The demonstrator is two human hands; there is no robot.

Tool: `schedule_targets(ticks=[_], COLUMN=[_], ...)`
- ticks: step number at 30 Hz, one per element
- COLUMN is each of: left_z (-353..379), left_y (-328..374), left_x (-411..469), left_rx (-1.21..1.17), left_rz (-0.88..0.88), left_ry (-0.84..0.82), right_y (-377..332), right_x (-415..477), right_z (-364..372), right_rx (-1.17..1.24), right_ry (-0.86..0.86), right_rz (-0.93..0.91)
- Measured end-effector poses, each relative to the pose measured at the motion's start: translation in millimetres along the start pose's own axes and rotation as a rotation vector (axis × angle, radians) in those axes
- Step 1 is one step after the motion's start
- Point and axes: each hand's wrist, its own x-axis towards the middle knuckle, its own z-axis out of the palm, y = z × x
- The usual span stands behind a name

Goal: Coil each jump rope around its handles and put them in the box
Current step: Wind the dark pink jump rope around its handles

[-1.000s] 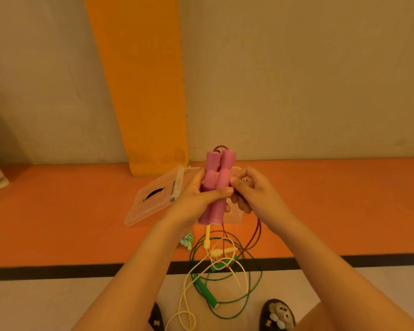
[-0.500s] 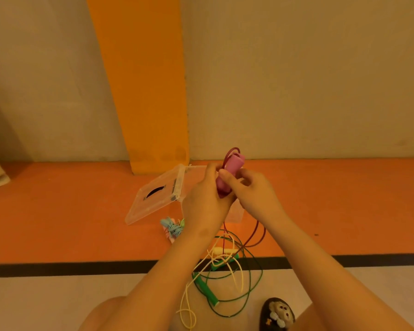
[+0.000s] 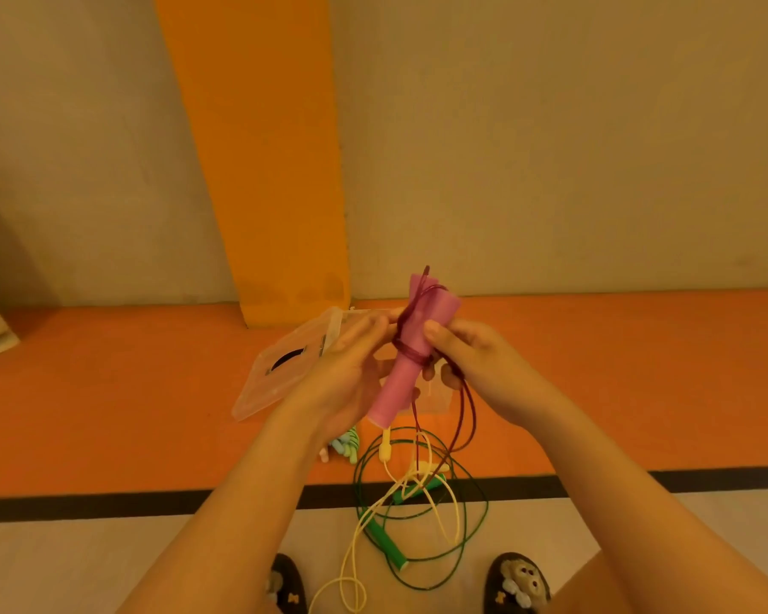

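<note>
Your left hand (image 3: 346,376) grips the pink handles (image 3: 402,370), tilted upright mid-scene. Your right hand (image 3: 484,370) pinches the red cord (image 3: 461,418) against them. The open box (image 3: 264,389) lies just beyond, leftward.

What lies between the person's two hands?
In the head view, the paired pink handles, with dark red cord wound round their middle, are held between the left hand and the right hand.

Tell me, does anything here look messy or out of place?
Yes. On the floor, the green jump rope and yellow jump rope lie uncoiled, their cords crossing in one tangle. The dark red cord is only partly wound on the pink handles; its slack hangs down toward that heap.
</note>
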Motion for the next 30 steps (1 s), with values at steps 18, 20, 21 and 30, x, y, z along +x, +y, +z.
schedule_targets(ticks=[18,20,21,30], left_z=[9.8,10.0,8.1,-19.8], left_y=[-7.5,-4.9,-2.6,4.1], left_x=[1.1,-0.8,-2.0,-7.0], left_rx=[-0.109,-0.102,-0.102,-0.145], left_rz=[0.051,0.01,-0.021,-0.394], left_ry=[0.067,-0.004,-0.028,-0.34], right_y=[3.1,4.2,4.4,-0.2], right_x=[-5.4,-6.1,-7.0,-10.1], right_z=[0.2,-2.0,-2.2,1.8], right_rx=[0.074,0.065,0.06,0.031], right_ry=[-0.12,-0.143,-0.154,-0.227], right_rz=[0.012,0.01,0.008,-0.043])
